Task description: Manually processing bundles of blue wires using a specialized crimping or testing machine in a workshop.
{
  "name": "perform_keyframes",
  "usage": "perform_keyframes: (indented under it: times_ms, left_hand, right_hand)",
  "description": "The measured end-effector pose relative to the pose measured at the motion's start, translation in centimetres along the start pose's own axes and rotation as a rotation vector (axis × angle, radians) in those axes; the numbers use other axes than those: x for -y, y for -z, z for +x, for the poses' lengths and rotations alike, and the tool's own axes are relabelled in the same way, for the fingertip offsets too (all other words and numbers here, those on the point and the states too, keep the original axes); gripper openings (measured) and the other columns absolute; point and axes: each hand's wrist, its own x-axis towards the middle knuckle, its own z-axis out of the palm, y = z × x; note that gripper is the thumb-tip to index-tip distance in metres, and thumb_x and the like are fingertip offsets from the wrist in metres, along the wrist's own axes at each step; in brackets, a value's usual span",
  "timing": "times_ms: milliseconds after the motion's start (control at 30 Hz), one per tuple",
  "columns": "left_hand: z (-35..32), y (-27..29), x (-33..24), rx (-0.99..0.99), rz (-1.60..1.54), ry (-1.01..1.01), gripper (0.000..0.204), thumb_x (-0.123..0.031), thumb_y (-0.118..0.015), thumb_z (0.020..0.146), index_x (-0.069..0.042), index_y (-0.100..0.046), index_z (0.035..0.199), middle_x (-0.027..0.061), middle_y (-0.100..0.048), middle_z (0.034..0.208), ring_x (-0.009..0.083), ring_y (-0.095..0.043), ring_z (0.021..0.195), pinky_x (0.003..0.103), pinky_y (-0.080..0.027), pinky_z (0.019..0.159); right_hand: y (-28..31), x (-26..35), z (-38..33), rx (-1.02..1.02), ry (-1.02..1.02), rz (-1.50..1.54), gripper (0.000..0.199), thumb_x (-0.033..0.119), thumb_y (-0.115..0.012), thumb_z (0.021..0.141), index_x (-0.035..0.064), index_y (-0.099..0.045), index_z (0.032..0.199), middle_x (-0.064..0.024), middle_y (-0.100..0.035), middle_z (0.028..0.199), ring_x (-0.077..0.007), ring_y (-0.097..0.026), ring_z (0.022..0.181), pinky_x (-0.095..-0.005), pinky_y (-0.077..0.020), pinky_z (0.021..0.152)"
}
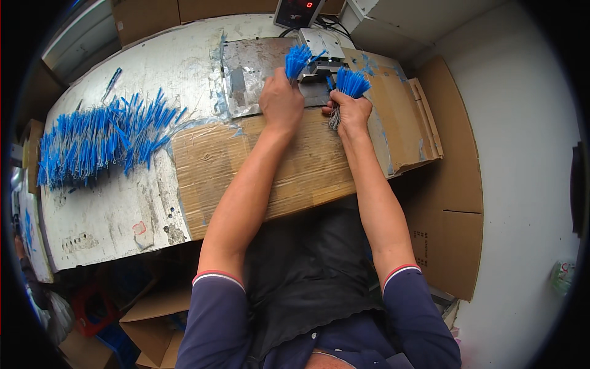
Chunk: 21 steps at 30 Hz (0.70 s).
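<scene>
My left hand (pixel 283 103) is closed around a bundle of thin blue-tipped wires (pixel 298 60), whose blue ends stick up above the fist. A second bundle of blue-tipped wires (pixel 352 82) fans out from my right hand (pixel 353 113), with pale thin ends hanging below the fingers. Both hands are side by side over the near edge of a worn metal plate (pixel 255 56). Just beyond them stands a small metal machine (pixel 321 48), its front partly hidden by the bundles. A wide pile of similar blue-tipped wires (pixel 101 140) lies on the white worktable (pixel 114 218) at the left.
A flattened cardboard sheet (pixel 236 163) covers the table's near edge under my forearms. Behind the machine is a box with a red-lit display (pixel 298 12) and dark cables. A pen-like tool (pixel 112 83) lies beyond the pile. Cardboard (pixel 452 166) and a white wall (pixel 522 184) stand at right.
</scene>
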Motion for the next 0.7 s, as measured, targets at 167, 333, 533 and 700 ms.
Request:
perform_keyframes:
  times_ms: [167,333,533,700]
  left_hand:
    - [0.0,-0.3,0.4,-0.062,0.001,-0.122,0.015,-0.013,-0.067,0.088,-0.005,-0.061,0.099,0.0208,-0.066,0.088,0.0417,-0.064,0.086,0.052,-0.048,0.076]
    - [-0.2,0.0,-0.1,-0.004,0.023,-0.167,0.013,-0.008,-0.064,0.085,-0.004,-0.060,0.097,0.0186,-0.066,0.087,0.0395,-0.063,0.087,0.050,-0.047,0.078]
    - [-0.2,0.1,-0.2,0.087,0.037,-0.191,0.011,-0.001,-0.059,0.080,-0.003,-0.058,0.091,0.0178,-0.066,0.084,0.0384,-0.062,0.084,0.050,-0.047,0.076]
    - [-0.2,0.1,0.0,0.107,0.012,-0.185,0.011,0.000,-0.059,0.079,-0.002,-0.058,0.090,0.0186,-0.065,0.083,0.0394,-0.062,0.082,0.051,-0.048,0.075]
  right_hand:
    - [0.1,-0.1,0.0,0.012,-0.033,0.086,0.008,-0.004,-0.071,0.079,-0.0059,-0.064,0.081,-0.0123,-0.066,0.070,-0.0219,-0.066,0.056,-0.0347,-0.0600,0.049]
    - [0.8,0.0,-0.1,0.035,-0.051,0.172,0.009,-0.004,-0.073,0.079,-0.0049,-0.064,0.081,-0.0127,-0.066,0.071,-0.0225,-0.066,0.057,-0.0355,-0.0604,0.050]
    - [1.4,0.3,-0.4,0.080,-0.060,0.159,0.008,-0.005,-0.072,0.078,-0.0039,-0.066,0.083,-0.0112,-0.066,0.073,-0.0203,-0.065,0.057,-0.0347,-0.0599,0.048]
    - [2.2,0.8,-0.6,0.097,-0.101,0.140,0.009,-0.004,-0.073,0.078,-0.0041,-0.067,0.085,-0.0110,-0.067,0.075,-0.0200,-0.066,0.058,-0.0353,-0.0609,0.050]
